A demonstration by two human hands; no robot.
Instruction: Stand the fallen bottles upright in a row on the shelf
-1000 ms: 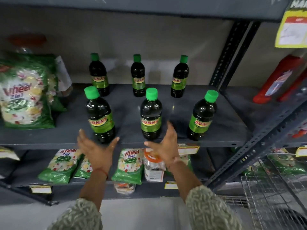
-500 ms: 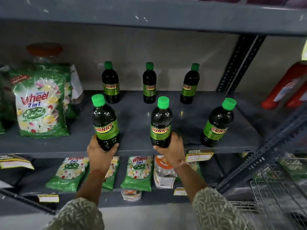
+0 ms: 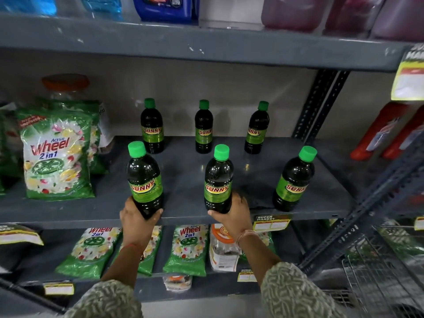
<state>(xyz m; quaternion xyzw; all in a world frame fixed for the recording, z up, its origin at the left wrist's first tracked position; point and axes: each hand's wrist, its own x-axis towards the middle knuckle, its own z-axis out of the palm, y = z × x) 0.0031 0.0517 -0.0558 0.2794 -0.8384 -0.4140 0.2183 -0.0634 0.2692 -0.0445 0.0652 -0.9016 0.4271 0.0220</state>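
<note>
Left hand (image 3: 137, 218) closed round front-left bottle (image 3: 144, 180), right hand (image 3: 231, 214) round middle bottle (image 3: 218, 180); both at shelf (image 3: 183, 214) front edge. Risk: low grip, tipping off edge.

A shop: metal shelving (image 3: 206, 216) stocked with detergent packs (image 3: 57, 154), a "Super Market" price tag (image 3: 271, 222) on its edge.

Grey shelf (image 3: 183, 180): six upright bottles (image 3: 203, 127), detergent bag (image 3: 56, 154) at left.
</note>
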